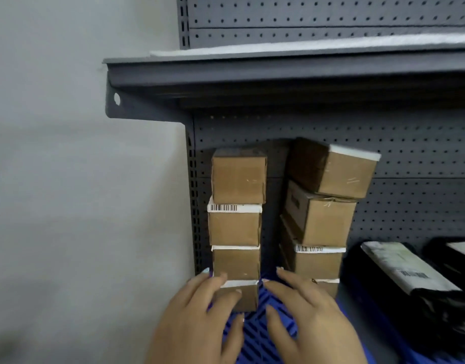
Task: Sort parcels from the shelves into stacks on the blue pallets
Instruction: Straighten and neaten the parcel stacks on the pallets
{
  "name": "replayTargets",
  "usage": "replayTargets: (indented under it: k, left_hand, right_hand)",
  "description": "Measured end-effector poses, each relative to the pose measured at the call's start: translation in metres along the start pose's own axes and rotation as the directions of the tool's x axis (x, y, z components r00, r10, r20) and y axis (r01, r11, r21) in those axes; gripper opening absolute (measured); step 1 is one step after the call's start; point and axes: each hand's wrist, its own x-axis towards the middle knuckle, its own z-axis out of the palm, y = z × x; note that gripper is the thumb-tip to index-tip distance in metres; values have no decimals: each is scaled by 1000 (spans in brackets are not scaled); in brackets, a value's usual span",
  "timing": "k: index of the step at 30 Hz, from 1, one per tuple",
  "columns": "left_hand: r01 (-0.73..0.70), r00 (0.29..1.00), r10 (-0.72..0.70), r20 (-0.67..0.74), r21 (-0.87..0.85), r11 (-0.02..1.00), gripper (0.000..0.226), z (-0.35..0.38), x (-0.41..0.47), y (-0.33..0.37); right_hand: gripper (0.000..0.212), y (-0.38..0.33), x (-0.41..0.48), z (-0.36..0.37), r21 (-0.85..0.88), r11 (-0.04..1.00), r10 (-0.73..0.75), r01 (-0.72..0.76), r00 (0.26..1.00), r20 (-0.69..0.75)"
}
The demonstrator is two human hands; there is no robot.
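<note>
Head view: two stacks of small brown cardboard parcels [238, 179] sit along the back edge of the blue slatted plastic pallet [255, 337], against the grey pegboard shelving [409, 206]. The left hand [199, 311] lies flat-fingered on the left stack's bottom parcel [245, 298], not really gripping it, I think. The right hand [310, 311] is spread loose over the pallet between the stacks.
</note>
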Motion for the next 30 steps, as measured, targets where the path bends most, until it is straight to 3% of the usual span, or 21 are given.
replayTargets:
  k: [7, 10, 14, 21, 30]
  left_hand:
    - [-148, 981, 157, -115, 82, 986, 36, 3, 22, -53]
    - [-222, 968, 243, -68, 230, 948, 53, 6, 42, -65]
    - [-289, 947, 319, -30, 352, 890, 78, 19, 67, -79]
    - [-319, 916, 395, -65, 479, 818, 72, 31, 101, -100]
    - [-319, 909, 404, -100, 458, 830, 72, 35, 103, -97]
  right_hand:
    - [48, 6, 14, 19, -167, 981, -86, 94, 995, 53]
    - [71, 9, 34, 23, -275, 947, -133, 165, 983, 129]
    - [84, 11, 62, 30, -375, 898, -197, 229, 973, 123]
    - [84, 18, 93, 43, -424, 874, -223, 240, 971, 90]
    - [89, 23, 94, 50, -410, 882, -214, 233, 972, 93]
